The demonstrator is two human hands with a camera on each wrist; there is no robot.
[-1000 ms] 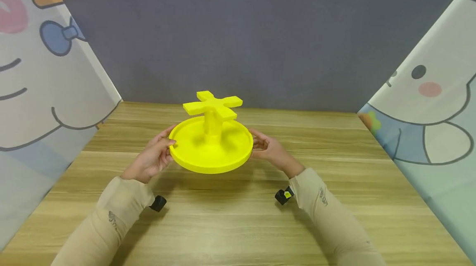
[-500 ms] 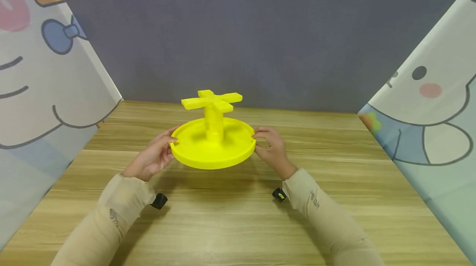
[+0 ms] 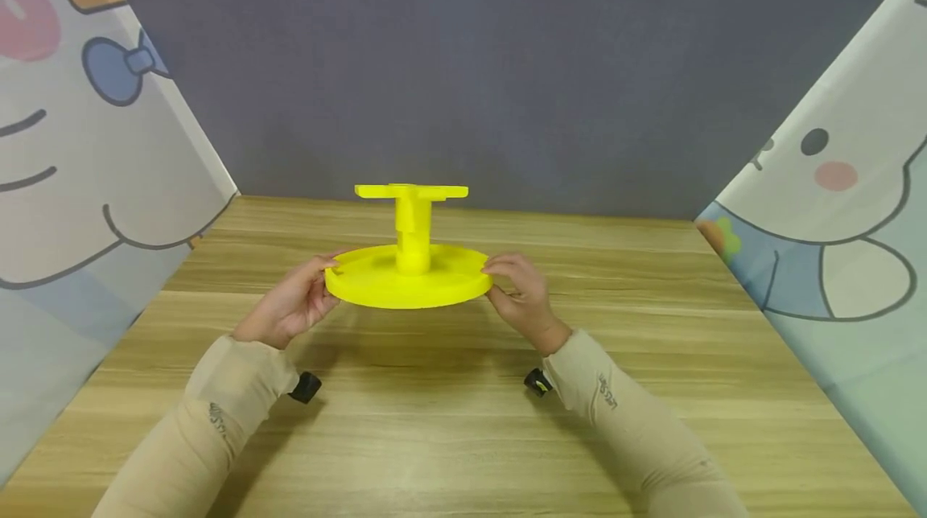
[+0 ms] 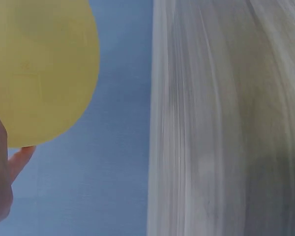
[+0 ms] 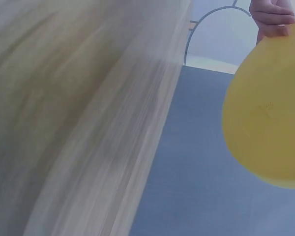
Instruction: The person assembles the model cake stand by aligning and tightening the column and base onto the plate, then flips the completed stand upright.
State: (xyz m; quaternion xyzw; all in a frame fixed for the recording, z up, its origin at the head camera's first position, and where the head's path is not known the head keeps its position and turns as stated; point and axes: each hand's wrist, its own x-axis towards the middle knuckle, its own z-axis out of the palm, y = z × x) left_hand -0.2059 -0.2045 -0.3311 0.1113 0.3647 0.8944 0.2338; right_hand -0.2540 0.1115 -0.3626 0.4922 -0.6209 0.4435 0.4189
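Both hands hold a yellow round tray-like stand (image 3: 376, 285) above the table. A central post (image 3: 414, 236) rises from its rimmed disc and carries a flat cross-shaped top (image 3: 413, 191), now seen nearly edge-on. My left hand (image 3: 293, 301) grips the left rim with the thumb on top and fingers beneath. On the opposite side, my right hand (image 3: 527, 301) pinches the right rim between thumb and fingers. In the left wrist view the plain underside of the stand (image 4: 44, 69) shows, with a fingertip at its edge. The right wrist view also shows the underside (image 5: 270, 108).
A wood-grain table (image 3: 434, 437) lies below. Behind it stands a dark grey panel (image 3: 463, 76). Cartoon-printed panels flank it, one on the left (image 3: 130, 180) and one on the right (image 3: 840, 261). Black wrist devices hang under both sleeves.
The stand has tilted so its cross-shaped top turns from a visible face to nearly edge-on. My right hand has shifted its fingers and thumb onto the right rim.
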